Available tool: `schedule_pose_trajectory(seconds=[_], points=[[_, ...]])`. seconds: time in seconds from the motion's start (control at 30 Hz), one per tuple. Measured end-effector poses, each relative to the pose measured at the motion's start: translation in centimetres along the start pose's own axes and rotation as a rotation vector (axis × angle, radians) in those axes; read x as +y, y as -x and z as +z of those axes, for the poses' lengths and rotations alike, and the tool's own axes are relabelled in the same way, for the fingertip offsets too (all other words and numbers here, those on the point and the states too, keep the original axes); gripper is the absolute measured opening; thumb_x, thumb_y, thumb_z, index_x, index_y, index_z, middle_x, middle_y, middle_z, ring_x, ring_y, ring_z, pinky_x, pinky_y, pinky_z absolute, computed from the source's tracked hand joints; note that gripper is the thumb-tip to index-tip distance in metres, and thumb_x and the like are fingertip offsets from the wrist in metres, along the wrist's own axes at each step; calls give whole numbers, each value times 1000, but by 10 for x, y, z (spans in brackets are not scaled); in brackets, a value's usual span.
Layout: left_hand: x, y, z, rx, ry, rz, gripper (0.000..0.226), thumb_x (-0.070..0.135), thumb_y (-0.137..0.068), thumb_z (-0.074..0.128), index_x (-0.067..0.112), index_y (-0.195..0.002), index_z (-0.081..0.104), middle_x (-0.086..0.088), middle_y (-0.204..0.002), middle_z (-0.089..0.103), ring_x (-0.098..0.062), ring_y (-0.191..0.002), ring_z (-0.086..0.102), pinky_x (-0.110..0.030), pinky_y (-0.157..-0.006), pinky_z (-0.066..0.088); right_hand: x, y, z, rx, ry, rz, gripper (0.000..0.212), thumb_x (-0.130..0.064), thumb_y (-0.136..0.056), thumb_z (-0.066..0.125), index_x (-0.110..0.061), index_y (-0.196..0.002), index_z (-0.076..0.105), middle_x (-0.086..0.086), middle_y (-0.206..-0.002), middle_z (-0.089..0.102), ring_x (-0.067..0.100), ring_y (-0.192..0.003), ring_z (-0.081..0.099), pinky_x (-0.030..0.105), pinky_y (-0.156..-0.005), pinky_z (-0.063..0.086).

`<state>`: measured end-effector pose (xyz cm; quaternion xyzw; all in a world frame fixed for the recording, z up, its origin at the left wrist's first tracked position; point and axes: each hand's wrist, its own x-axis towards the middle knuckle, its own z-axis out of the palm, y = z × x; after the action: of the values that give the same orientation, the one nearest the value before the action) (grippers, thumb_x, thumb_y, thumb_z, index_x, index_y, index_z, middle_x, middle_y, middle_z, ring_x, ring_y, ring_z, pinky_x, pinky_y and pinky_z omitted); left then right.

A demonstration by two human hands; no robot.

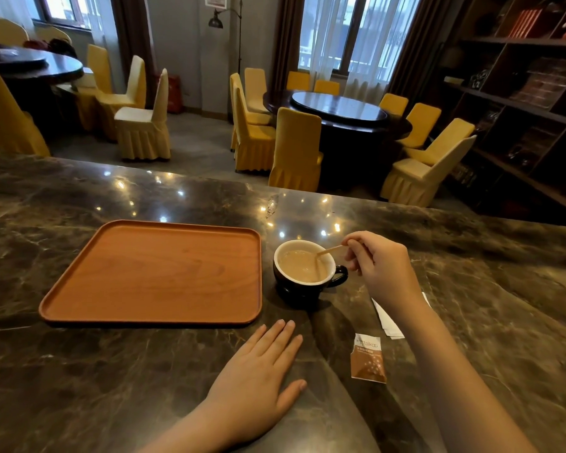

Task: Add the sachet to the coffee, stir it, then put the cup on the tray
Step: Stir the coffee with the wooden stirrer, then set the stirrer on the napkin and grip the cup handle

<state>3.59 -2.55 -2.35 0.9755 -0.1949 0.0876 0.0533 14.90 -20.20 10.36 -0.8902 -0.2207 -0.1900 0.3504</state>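
A person's two bare hands work at a dark, polished marble counter (144,364) in a dining room. The right hand (381,266) has its fingers (353,245) pinched closed on the upper end of a thin wooden stir stick (329,250), whose lower end dips into milky, light-brown coffee inside one black ceramic cup with a white interior (303,273). The cup stands on the counter just to the right of one empty, square, reddish-brown wooden tray (157,273), close to its edge but not on it. The left hand (258,377) lies flat on the counter, palm down and fingers spread, holding nothing. One torn-open brown and white sachet (368,359) lies near the right forearm, with one white paper slip (388,318) partly hidden behind that arm. The sachet looks already spent, so stirring appears to be the step in hand. The next move likely calls for taking the stick out, grasping the cup's handle (339,276) on its right side, and carrying it level leftward onto the tray.
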Motion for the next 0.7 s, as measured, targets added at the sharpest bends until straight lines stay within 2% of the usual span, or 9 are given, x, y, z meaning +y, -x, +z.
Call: schedule_pose_trajectory(seconds=[0.27, 0.53, 0.7], points=[[0, 0, 0, -10, 20, 1, 65, 56, -95, 13, 19, -128, 54, -1, -135, 50, -15, -126, 41, -30, -101, 21, 0, 5, -1, 0, 6, -7, 17, -7, -91, 49, -7, -96, 66, 7, -77, 65, 18, -67, 62, 31, -64, 56], [1, 1, -1, 27, 20, 2, 64, 55, -96, 13, 18, -130, 52, -3, -136, 49, -16, -127, 39, -31, -103, 19, 6, 16, -11, 10, 9, 2, 19, -9, -91, 49, -8, -98, 66, 4, -78, 64, 10, -68, 60, 17, -62, 51], [1, 0, 3, 44, -10, 10, 64, 55, -96, 14, 16, -131, 50, -4, -137, 48, -17, -128, 38, -32, -102, 19, 12, 30, -32, 122, -86, 61, 25, -9, -89, 52, -17, -109, 64, -5, -78, 64, 10, -71, 62, 13, -64, 52]])
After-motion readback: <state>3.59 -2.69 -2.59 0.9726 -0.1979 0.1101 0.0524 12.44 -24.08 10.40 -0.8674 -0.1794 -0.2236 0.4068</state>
